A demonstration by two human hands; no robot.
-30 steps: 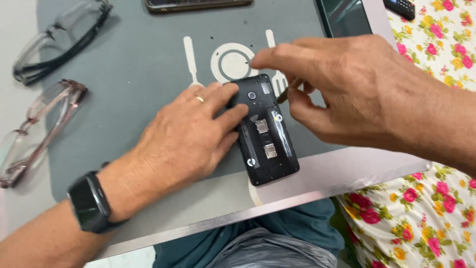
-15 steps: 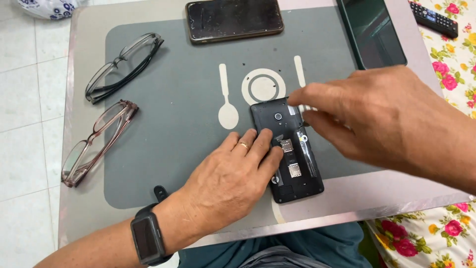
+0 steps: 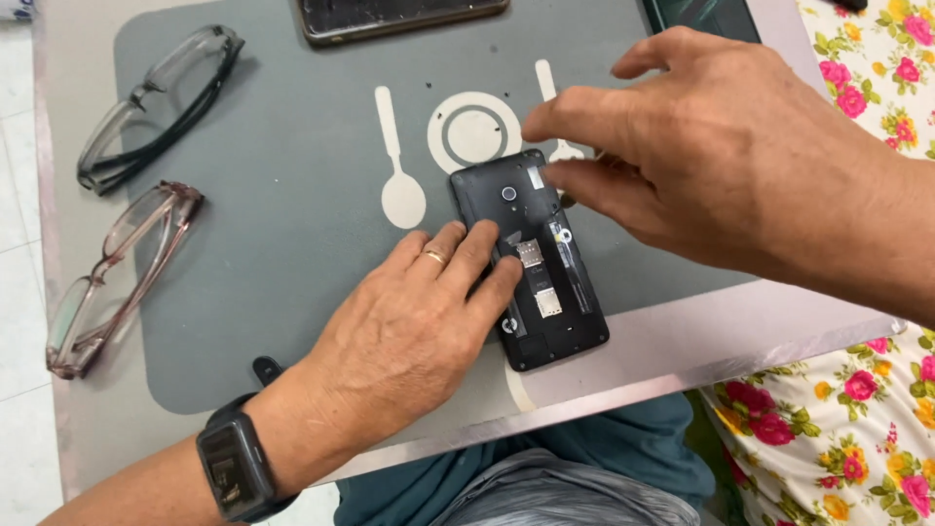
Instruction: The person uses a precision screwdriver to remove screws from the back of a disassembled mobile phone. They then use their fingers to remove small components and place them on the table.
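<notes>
Head view: a black slab-shaped phone with its back cover off (image 3: 531, 261) is lying face down on the grey rubbery mat with a white spoon-and-plate print (image 3: 292, 244), near the front edge of the pale worktop (image 3: 682, 341). The left hand (image 3: 409, 331), wearing a gold ring and a dark wristwatch (image 3: 234, 472), is pressing flat on the phone's left side, fingers spread, grip not closed around anything. The right hand (image 3: 701, 156) is hovering at the phone's top right corner, thumb and forefinger pinching close together; whether they are holding something small, I cannot tell. The phone is looking light and stiff, with exposed card slots likely fragile; the edges are reading as the safest place to take hold. Two pairs of glasses, one dark-framed (image 3: 156, 107), one pinkish (image 3: 122, 278), are lying well apart to the left.
</notes>
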